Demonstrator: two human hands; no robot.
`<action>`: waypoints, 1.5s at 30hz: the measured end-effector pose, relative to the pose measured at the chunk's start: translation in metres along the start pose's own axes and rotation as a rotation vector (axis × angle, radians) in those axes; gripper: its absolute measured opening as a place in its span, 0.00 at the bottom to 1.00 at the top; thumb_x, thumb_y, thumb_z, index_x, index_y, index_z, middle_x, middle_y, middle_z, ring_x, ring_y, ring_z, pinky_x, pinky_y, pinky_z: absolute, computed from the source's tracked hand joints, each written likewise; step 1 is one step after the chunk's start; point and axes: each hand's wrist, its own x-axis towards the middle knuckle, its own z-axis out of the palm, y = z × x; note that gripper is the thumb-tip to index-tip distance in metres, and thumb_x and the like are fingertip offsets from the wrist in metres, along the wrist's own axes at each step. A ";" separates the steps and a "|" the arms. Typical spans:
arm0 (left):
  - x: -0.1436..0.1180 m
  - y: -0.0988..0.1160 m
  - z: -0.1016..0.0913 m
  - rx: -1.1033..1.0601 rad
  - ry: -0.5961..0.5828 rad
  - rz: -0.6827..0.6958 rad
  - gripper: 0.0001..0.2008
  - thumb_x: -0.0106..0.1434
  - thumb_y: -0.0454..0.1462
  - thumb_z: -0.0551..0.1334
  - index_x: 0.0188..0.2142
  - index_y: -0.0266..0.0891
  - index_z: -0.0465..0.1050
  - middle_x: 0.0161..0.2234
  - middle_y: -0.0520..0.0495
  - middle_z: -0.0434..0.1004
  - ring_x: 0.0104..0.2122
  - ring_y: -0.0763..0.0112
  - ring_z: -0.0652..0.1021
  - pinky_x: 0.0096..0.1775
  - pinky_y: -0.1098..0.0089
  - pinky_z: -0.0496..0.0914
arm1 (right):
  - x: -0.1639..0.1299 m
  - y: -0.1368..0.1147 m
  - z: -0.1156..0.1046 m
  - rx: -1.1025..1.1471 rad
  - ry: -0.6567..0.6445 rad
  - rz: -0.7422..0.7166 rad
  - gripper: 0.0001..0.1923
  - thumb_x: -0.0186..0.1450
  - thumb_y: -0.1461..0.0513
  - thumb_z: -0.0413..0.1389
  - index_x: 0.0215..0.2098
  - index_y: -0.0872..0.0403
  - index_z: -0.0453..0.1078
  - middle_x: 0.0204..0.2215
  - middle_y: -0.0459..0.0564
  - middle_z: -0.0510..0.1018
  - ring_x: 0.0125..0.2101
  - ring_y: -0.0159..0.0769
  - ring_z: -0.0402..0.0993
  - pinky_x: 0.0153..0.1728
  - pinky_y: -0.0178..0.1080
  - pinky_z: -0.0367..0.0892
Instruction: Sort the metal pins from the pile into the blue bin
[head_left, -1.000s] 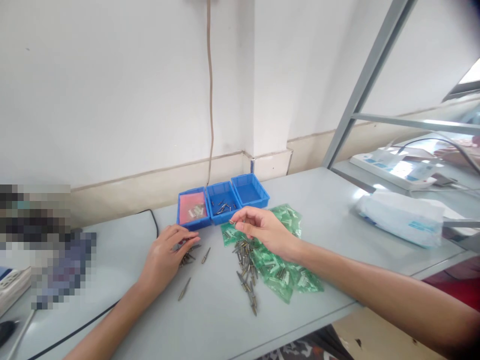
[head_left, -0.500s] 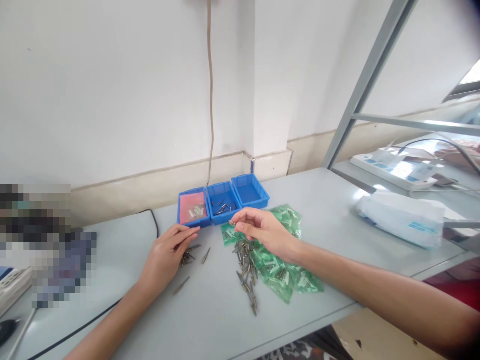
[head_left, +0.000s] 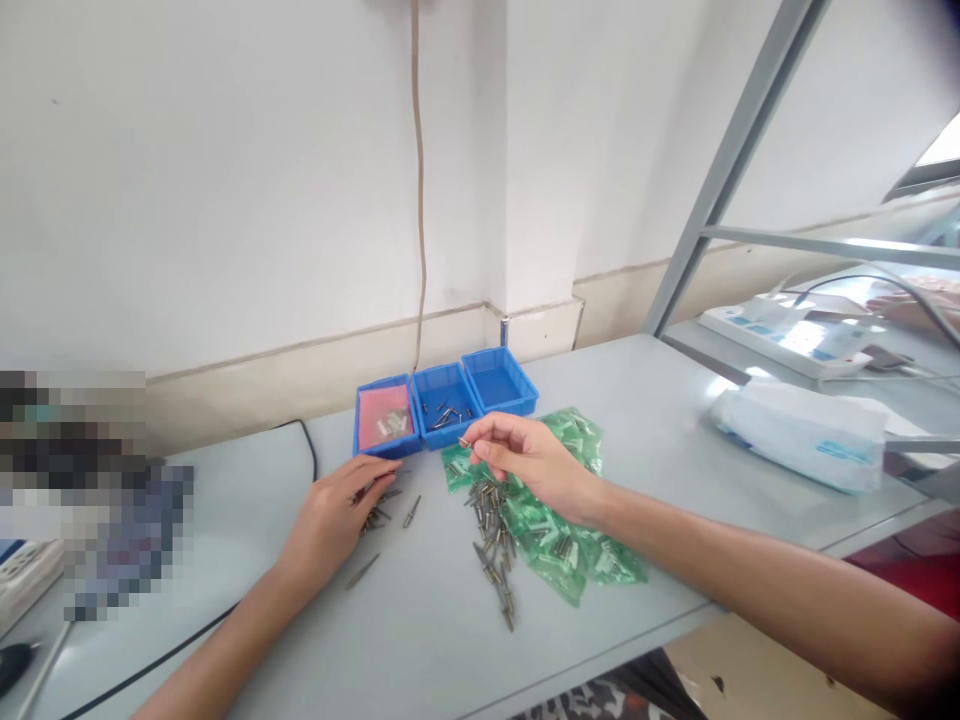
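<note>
My left hand is closed in a pinch over a small pile of metal pins, with a thin dark metal pin sticking out past its fingertips. My right hand, also pinched, holds a small metal piece just in front of the middle blue tray. Below the right hand lies a heap of metal pins with brass-coloured collars. Two separate pins lie between the piles. Green plastic bags holding more pins spread under and beside my right wrist.
The left blue tray holds a pink sheet and a clear bag of parts; several loose pins lie in the middle one. A third blue tray adjoins them. A white packet lies right. A black cable crosses the table's left side.
A thin pin now shows beyond my left fingertips, where none was visible before. My right hand stays nearly in place with its small metal piece.
</note>
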 end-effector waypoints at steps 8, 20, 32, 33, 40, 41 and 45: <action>0.001 0.001 -0.001 0.021 -0.006 0.010 0.13 0.77 0.45 0.59 0.45 0.46 0.81 0.44 0.50 0.86 0.37 0.67 0.83 0.43 0.69 0.76 | 0.000 0.002 -0.001 0.393 -0.118 0.149 0.15 0.71 0.52 0.67 0.46 0.56 0.80 0.31 0.44 0.69 0.27 0.27 0.62 0.32 0.35 0.58; 0.000 0.000 -0.001 -0.010 0.061 -0.026 0.14 0.77 0.47 0.60 0.47 0.46 0.83 0.46 0.49 0.86 0.43 0.63 0.85 0.47 0.66 0.77 | -0.001 -0.002 -0.001 0.457 -0.126 0.144 0.12 0.73 0.55 0.65 0.47 0.56 0.80 0.29 0.42 0.65 0.23 0.25 0.48 0.29 0.35 0.53; 0.001 0.002 0.004 -0.379 -0.017 -0.332 0.18 0.71 0.53 0.64 0.46 0.43 0.84 0.39 0.46 0.86 0.35 0.65 0.84 0.36 0.69 0.80 | 0.001 0.001 0.000 -0.113 0.027 0.016 0.18 0.72 0.47 0.63 0.46 0.52 0.79 0.27 0.43 0.71 0.26 0.31 0.59 0.27 0.35 0.55; 0.001 0.002 0.004 -0.373 -0.014 -0.322 0.18 0.72 0.52 0.64 0.46 0.43 0.84 0.39 0.46 0.86 0.35 0.65 0.84 0.36 0.68 0.80 | 0.001 0.001 0.001 -0.112 0.032 0.020 0.18 0.72 0.47 0.63 0.46 0.52 0.79 0.30 0.44 0.73 0.26 0.30 0.59 0.26 0.35 0.55; 0.001 0.001 0.001 -0.197 -0.042 -0.155 0.15 0.76 0.49 0.60 0.47 0.46 0.83 0.44 0.47 0.85 0.36 0.66 0.84 0.41 0.66 0.80 | 0.000 0.002 0.000 -0.121 0.044 0.009 0.17 0.73 0.47 0.61 0.46 0.51 0.79 0.31 0.46 0.74 0.25 0.31 0.59 0.25 0.36 0.55; 0.001 0.001 0.000 -0.162 -0.036 -0.127 0.15 0.76 0.49 0.60 0.47 0.46 0.83 0.44 0.47 0.85 0.37 0.65 0.84 0.41 0.66 0.79 | 0.000 0.002 0.000 -0.120 0.044 0.002 0.17 0.73 0.47 0.61 0.45 0.51 0.79 0.30 0.45 0.73 0.25 0.31 0.59 0.25 0.36 0.54; 0.002 0.000 0.000 -0.065 -0.026 -0.028 0.16 0.78 0.48 0.58 0.46 0.46 0.84 0.46 0.46 0.84 0.42 0.63 0.83 0.42 0.67 0.78 | 0.000 0.002 0.001 -0.122 0.032 -0.030 0.17 0.73 0.47 0.62 0.44 0.52 0.79 0.27 0.44 0.71 0.24 0.31 0.58 0.26 0.36 0.54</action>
